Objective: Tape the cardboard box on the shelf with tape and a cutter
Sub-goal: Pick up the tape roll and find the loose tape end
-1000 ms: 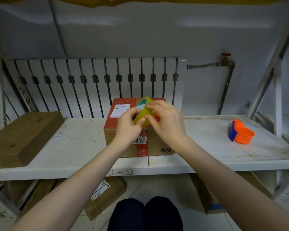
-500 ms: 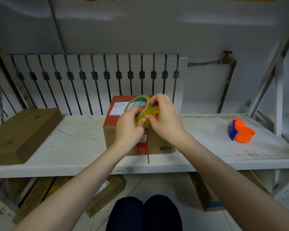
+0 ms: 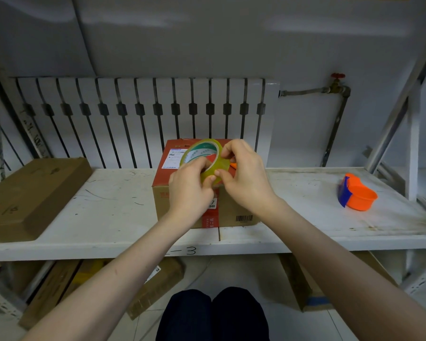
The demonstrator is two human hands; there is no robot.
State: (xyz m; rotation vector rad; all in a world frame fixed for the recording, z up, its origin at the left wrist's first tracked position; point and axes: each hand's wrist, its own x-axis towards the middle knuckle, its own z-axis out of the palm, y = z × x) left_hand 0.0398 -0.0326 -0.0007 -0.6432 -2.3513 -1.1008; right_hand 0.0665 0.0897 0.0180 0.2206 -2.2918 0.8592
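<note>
Shelf [image 3: 108,205] white, scuffed; radiator [image 3: 143,119] behind; both hands' fingers [image 3: 208,179] grip tape roll [image 3: 207,158].

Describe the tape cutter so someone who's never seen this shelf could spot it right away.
Start at the white shelf in front of the radiator. Go right, past the box in the middle where both hands hold the tape roll, to the shelf's right end. The cutter lies there alone: small bright orange plastic with a blue part on its left, unlike the brown cardboard elsewhere.
</note>
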